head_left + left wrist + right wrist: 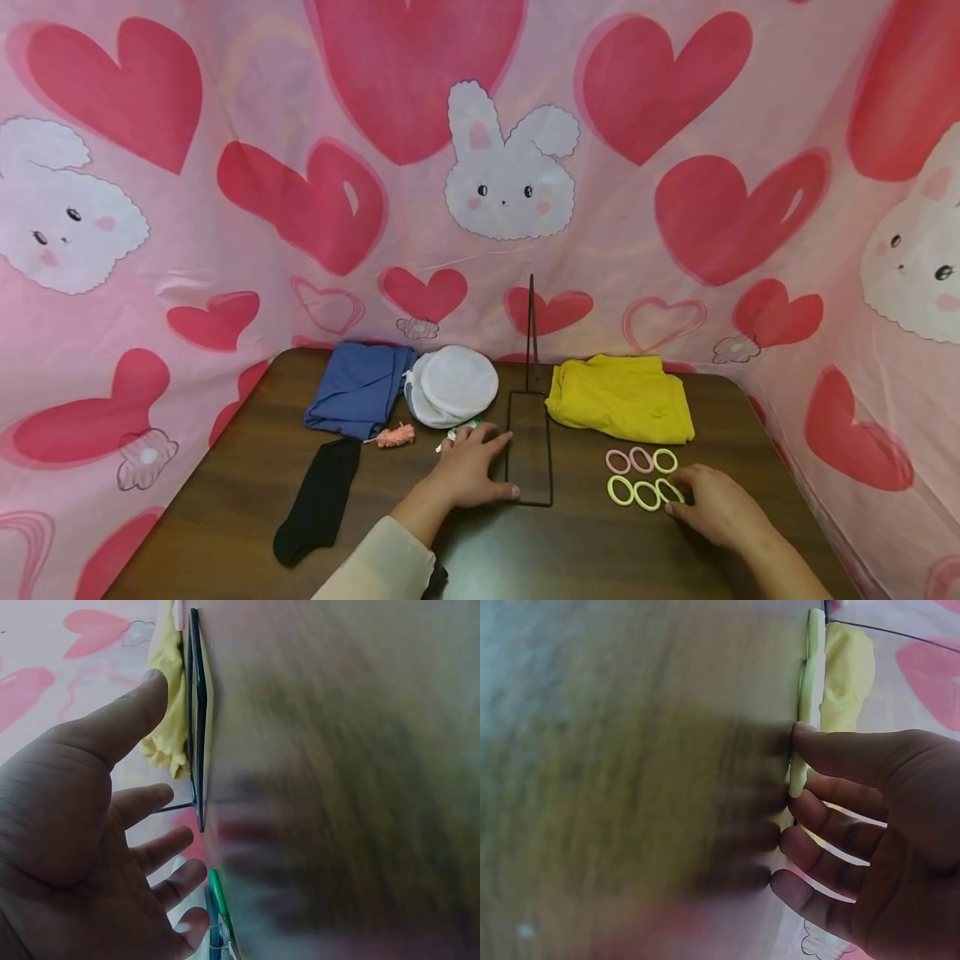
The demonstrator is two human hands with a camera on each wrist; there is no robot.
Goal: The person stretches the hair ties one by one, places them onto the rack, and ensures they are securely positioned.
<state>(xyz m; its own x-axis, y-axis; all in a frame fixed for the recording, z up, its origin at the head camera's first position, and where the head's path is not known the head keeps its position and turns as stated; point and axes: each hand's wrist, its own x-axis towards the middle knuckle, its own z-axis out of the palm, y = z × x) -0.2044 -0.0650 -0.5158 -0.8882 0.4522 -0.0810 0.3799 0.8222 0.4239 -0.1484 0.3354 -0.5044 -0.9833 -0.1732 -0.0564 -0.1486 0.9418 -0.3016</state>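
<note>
My right hand (716, 500) is at the near right of a group of small rings, its thumb and index finger pinching a yellow-green ring (670, 491). The right wrist view shows the thumb on the edge of that ring (798, 769), the other fingers curving below. Two more yellow-green rings (647, 496) lie to its left, with pink rings (618, 462) and a yellow ring (665, 461) behind. Fingers spread, my left hand (472, 471) hovers at the left side of a black wire stand (551, 450), thumb and index tips close to its base.
A folded yellow cloth (622, 400) lies back right. On the left are a folded blue cloth (356, 387), a white round cloth item (459, 382), a coral yarn-like bundle (395, 435) and a black sock (318, 500). Pink printed fabric (510, 258) walls the brown table (585, 550).
</note>
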